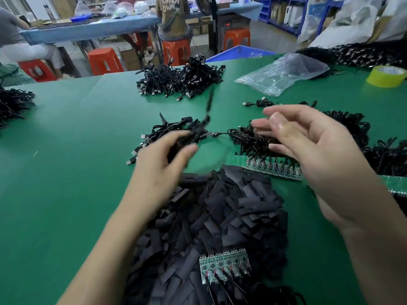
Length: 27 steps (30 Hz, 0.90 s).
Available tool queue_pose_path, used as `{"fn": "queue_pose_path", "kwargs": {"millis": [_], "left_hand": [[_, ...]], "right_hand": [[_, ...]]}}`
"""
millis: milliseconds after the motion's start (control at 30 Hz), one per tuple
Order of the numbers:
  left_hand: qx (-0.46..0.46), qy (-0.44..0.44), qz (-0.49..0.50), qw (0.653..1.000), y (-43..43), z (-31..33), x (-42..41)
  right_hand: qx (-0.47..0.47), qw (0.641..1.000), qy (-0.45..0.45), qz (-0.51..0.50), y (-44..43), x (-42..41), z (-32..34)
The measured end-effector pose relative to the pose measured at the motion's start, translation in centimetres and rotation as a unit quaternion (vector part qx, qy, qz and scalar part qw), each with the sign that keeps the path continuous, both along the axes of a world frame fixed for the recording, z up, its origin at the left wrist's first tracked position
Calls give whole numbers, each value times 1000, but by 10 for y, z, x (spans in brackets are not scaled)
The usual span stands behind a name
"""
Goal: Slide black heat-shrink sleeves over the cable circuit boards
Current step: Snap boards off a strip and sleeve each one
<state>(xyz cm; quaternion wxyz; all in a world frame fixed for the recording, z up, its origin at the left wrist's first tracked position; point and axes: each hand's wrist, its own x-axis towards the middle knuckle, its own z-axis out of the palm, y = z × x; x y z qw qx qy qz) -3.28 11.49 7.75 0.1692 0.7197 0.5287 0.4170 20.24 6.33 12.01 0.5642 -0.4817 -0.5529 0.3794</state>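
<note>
A big heap of flat black heat-shrink sleeves (222, 219) covers the green table (70, 150) in front of me. A strip of green circuit boards (224, 266) with cables lies on the heap's near side, and a longer strip of boards (273, 168) lies past it to the right. My left hand (160, 170) is blurred and curled around a black sleeved cable (198, 133) whose cord swings upward. My right hand (308, 146) hovers over the longer board strip with fingers spread and nothing in it.
Piles of black USB cables lie at the table's middle (167, 133), far centre (180, 80), left edge (13, 104) and right side (378, 155). A clear plastic bag (284, 73) and a yellow tape roll (386, 75) sit far right. People sit on orange stools (176, 49) beyond.
</note>
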Motion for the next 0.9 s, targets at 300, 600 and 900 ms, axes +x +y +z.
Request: {"fn": "queue_pose_path", "kwargs": {"millis": [300,600,900], "left_hand": [[-163,325,-36,931,4,35,-14],[-232,486,-135,832,-89,-6,16],[-355,93,-174,914,-100,1,-7]], "right_hand": [[-41,987,-132,82,-3,7,3],[-117,933,-286,184,-7,-1,-1],[-167,826,-401,360,-15,-18,-7]]}}
